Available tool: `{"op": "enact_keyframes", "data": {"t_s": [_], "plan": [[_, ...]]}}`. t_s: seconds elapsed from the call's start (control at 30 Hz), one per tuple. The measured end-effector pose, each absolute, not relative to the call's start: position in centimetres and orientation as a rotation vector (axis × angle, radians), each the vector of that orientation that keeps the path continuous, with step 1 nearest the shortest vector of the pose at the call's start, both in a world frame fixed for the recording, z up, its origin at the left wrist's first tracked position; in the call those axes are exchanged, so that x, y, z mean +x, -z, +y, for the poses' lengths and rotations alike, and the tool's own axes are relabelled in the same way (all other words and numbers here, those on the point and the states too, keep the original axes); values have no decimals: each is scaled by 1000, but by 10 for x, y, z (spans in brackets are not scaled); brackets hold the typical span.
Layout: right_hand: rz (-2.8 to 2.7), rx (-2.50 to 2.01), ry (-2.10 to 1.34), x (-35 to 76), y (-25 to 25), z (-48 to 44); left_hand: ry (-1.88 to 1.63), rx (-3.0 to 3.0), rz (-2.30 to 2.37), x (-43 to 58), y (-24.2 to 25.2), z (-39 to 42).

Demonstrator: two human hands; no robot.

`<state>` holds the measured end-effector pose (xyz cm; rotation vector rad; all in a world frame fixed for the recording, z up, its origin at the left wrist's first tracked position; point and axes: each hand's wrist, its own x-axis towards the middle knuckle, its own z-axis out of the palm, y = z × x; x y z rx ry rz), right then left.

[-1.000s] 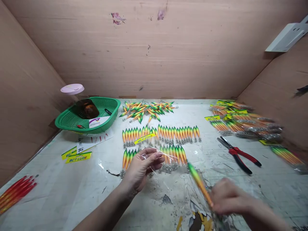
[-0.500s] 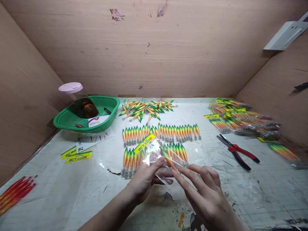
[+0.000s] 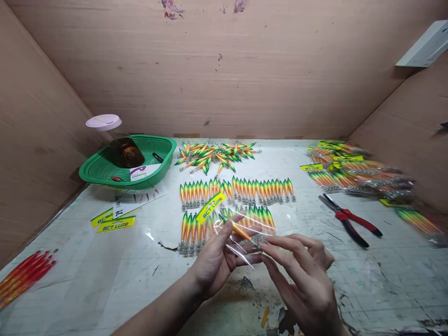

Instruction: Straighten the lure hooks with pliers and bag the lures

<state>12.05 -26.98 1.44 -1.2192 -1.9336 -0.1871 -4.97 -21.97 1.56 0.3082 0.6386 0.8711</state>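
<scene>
My left hand (image 3: 213, 259) pinches a clear plastic bag (image 3: 234, 232) with a yellow BCT LURE header (image 3: 210, 207), held just above the table. An orange-green lure (image 3: 238, 230) lies inside the bag. My right hand (image 3: 303, 277) has its fingertips closed on the lure's hooked end at the bag's mouth. Under the bag lie two rows of orange-green lures (image 3: 241, 189), laid side by side. A loose heap of the same lures (image 3: 215, 156) lies farther back.
A green basket (image 3: 105, 170) with a jar and a pink lid (image 3: 103, 122) stands at the back left. Yellow header cards (image 3: 115, 225) lie below it. Red lures (image 3: 24, 275) lie at the left edge. Red-handled pliers (image 3: 350, 224) and packed bags (image 3: 353, 175) are on the right.
My right hand came in from the lower right with a lure and has slid it into the bag that my left hand holds. The bag has tilted slightly.
</scene>
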Motion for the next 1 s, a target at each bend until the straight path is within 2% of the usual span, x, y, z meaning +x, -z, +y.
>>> {"op": "enact_keyframes", "data": {"t_s": [0.27, 0.47, 0.73, 1.0], "plan": [[-1921, -1216, 109, 124, -9, -269, -891, 293, 615, -48, -16, -218], [-1787, -1436, 131, 121, -9, -271, -902, 303, 580, -48, -10, -219], [-1864, -1367, 24, 116, -8, -270, -905, 287, 583, -41, -4, -227], [-1739, -1493, -84, 126, 2, -273, -967, 264, 482, -40, -4, -225]]}}
